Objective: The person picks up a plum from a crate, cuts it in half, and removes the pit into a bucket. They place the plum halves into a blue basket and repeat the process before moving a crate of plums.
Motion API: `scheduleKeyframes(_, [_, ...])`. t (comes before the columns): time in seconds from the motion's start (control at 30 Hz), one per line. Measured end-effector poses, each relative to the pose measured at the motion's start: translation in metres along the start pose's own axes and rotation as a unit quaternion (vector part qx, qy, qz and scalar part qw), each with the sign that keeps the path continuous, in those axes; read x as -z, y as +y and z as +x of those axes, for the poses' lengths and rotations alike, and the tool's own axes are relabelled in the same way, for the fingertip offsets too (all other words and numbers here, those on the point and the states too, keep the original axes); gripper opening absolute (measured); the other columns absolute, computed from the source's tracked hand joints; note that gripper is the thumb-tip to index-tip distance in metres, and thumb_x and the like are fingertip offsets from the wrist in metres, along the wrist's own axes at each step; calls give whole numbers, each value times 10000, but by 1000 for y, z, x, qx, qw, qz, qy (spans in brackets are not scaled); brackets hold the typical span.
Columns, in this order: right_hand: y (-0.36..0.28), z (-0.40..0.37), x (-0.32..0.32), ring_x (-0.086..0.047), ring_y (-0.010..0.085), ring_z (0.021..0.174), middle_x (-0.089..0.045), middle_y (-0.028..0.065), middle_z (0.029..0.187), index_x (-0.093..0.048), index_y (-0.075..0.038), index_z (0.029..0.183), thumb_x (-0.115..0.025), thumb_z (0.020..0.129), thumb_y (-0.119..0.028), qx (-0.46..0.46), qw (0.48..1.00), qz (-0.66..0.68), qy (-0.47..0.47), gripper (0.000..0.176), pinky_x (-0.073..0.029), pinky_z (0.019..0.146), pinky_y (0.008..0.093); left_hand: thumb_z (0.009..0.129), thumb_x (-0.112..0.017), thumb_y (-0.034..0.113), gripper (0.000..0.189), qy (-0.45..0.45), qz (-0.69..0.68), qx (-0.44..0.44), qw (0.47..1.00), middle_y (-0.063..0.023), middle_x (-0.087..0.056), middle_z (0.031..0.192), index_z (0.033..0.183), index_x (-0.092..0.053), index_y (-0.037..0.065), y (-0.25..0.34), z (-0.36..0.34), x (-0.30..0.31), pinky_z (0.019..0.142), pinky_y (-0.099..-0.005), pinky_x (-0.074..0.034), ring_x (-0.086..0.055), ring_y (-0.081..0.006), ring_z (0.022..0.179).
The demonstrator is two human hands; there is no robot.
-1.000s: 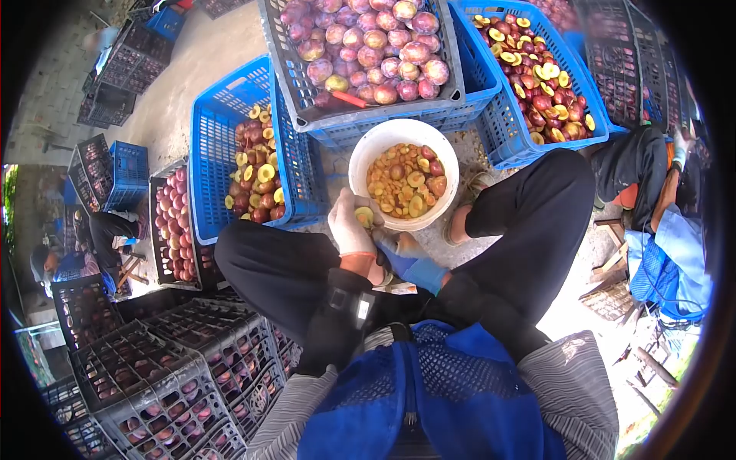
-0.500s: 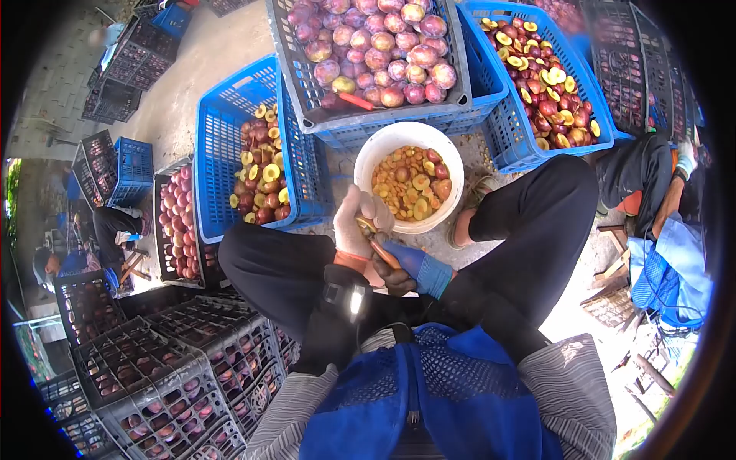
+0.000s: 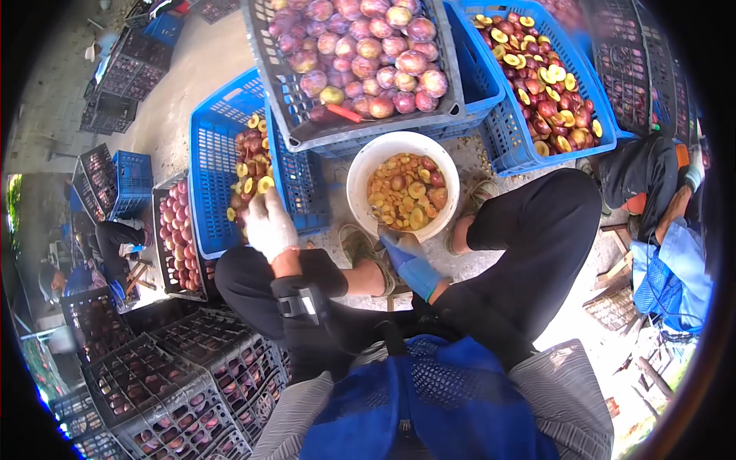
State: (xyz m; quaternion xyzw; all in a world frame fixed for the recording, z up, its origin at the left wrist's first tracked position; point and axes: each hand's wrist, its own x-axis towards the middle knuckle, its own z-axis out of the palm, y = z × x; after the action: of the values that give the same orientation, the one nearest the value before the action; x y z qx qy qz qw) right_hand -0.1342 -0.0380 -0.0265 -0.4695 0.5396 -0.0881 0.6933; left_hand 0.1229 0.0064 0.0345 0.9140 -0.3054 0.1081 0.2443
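My left hand (image 3: 270, 228), in a white glove, is over the near end of a blue crate (image 3: 211, 176) of halved plums (image 3: 251, 157). Its fingers reach forward, and a cut plum half lies just beyond their tips. My right hand (image 3: 406, 257), in a blue and grey glove, is closed at the near rim of a white bucket (image 3: 359, 172). A thin, knife-like tool seems to stick out of it toward the bucket; its handle is hidden by the fingers. Inside the bucket are yellow-orange plum pieces and some halves (image 3: 410, 192).
A dark crate of whole plums (image 3: 368, 57), with a red-handled tool (image 3: 345, 113) on them, sits ahead on a blue crate. Another blue crate (image 3: 506, 153) of halves stands right. Stacked crates (image 3: 165, 376) flank my left; other people sit at both sides.
My left hand has moved from beside my right hand out to the left, over the halved plums. My right hand has shifted forward to the bucket's rim. The view has tilted slightly.
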Motion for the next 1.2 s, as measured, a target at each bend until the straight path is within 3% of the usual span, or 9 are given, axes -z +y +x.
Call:
scheduleKeyframes(0.1, [-9,-13,5,-489,123,442,-533,35,549,-703,-12,860,-565,1014,-497,44,990,131,39,527,-374,442,293,875,-720,304,353,23,47,-66,996,-201,-681,1041,1083,-696,21,61,4,19,885,-451,-521,-661,-375,993])
scheduleKeyframes(0.33, [-40,-30,40,-483,105,458,-531,8,569,-704,-26,842,-571,1026,-437,-73,938,335,53,469,-373,447,262,889,-617,254,333,-493,63,-244,833,-258,-688,1112,1142,-642,40,135,-46,-155,907,-504,-532,-664,-426,1061])
scheduleKeyframes(0.5, [-48,-25,48,-452,99,419,-516,2,554,-669,-34,862,-545,1038,-471,-74,934,344,66,487,-338,405,265,880,-628,189,278,-513,115,-311,792,-267,-661,1161,1095,-645,13,129,-70,-232,883,-503,-546,-677,-428,1028])
scheduleKeyframes(0.63, [-50,-26,50,-438,87,431,-489,-13,559,-636,-33,945,-525,1032,-534,-77,921,377,58,520,-346,427,253,882,-613,171,267,-539,31,-238,808,-228,-687,1112,1086,-675,9,128,-59,-223,833,-460,-571,-707,-353,977])
scheduleKeyframes(0.77, [-46,-22,47,-432,82,425,-474,-22,556,-626,-30,953,-508,1027,-572,-61,932,353,65,560,-349,419,245,898,-632,135,342,-597,-447,240,621,-100,-703,1020,1209,-658,-2,116,-31,-177,690,-285,-580,-697,-177,764])
scheduleKeyframes(0.87, [-40,-25,42,-441,82,416,-469,-24,550,-632,-28,934,-502,1029,-574,-18,964,263,38,569,-350,403,244,918,-596,174,435,-565,-617,254,485,-116,-696,1126,1315,-586,-4,115,-25,-105,675,-306,-556,-699,-207,836])
scheduleKeyframes(1.0, [-22,-25,25,-547,116,500,-607,22,621,-698,-18,892,-549,1034,-504,136,987,81,32,528,-426,480,310,975,-546,192,374,-521,-664,303,442,-118,-687,1166,1307,-571,21,101,-46,-39,756,-276,-544,-686,-217,993])
scheduleKeyframes(1.13, [-5,-34,7,-682,283,709,-728,132,801,-736,-12,972,-577,1026,-467,287,949,-112,60,485,-509,658,400,1026,-479,182,230,-384,-683,131,608,-121,-683,1116,1175,-591,47,84,-89,-23,760,-281,-555,-690,-211,953])
scheduleKeyframes(1.2, [-9,-40,6,-706,369,825,-737,189,880,-738,-14,1029,-581,1022,-462,270,944,-180,56,475,-523,736,435,1025,-481,184,188,-357,-668,281,589,-110,-682,1053,1091,-602,56,87,-89,-13,738,-299,-556,-684,-206,883])
